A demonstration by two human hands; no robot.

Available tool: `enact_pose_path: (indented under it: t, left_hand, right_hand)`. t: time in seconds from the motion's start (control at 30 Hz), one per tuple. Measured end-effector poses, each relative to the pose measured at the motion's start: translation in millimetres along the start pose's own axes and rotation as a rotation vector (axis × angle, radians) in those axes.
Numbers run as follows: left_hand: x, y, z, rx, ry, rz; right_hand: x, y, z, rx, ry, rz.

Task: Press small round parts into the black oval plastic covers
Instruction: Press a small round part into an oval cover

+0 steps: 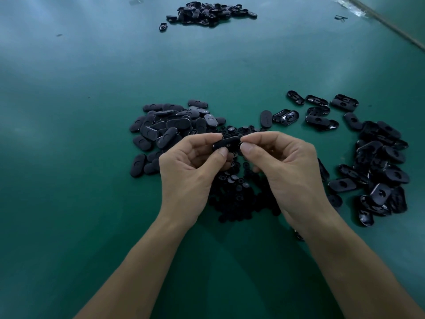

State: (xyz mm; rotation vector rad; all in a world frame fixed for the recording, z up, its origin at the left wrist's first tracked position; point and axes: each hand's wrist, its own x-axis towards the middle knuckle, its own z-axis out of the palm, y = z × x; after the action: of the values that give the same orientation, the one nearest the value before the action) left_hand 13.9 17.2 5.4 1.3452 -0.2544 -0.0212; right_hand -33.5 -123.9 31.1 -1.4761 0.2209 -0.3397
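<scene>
Left hand point(190, 166) pinches the left end of one cover point(226, 142). Right hand point(282, 166) pinches its right end between thumb and forefinger. The cover is held level, just above the heap of round parts point(239, 194). Left of the heap: a pile of closed-side-up covers point(170, 127). Right of it: scattered covers point(379, 169). Far beyond: a third pile point(207, 13). All lie on a green table point(92, 111).

We take this for an assembly bench in a factory or workshop. A wide green surface point(69, 157) carries bulk stock: identical black oval covers point(266, 118) sorted into a left heap point(170, 127), a right heap point(379, 169) and a far heap point(207, 13), with a mound of small round parts point(239, 196) between the near two.
</scene>
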Motion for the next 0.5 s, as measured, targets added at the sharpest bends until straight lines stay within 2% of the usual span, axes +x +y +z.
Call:
enact_pose_path:
  t: [0.17,0.5]
  left_hand:
    - [-0.2,0.8,-0.1,-0.016,-0.024,-0.010]
    - [-0.6,3.1,0.2,-0.016,-0.039,-0.016]
  right_hand:
    - [0.0,0.6,0.4,0.061,-0.001,0.071]
    - [-0.8,0.9,1.3,-0.009,0.018,0.044]
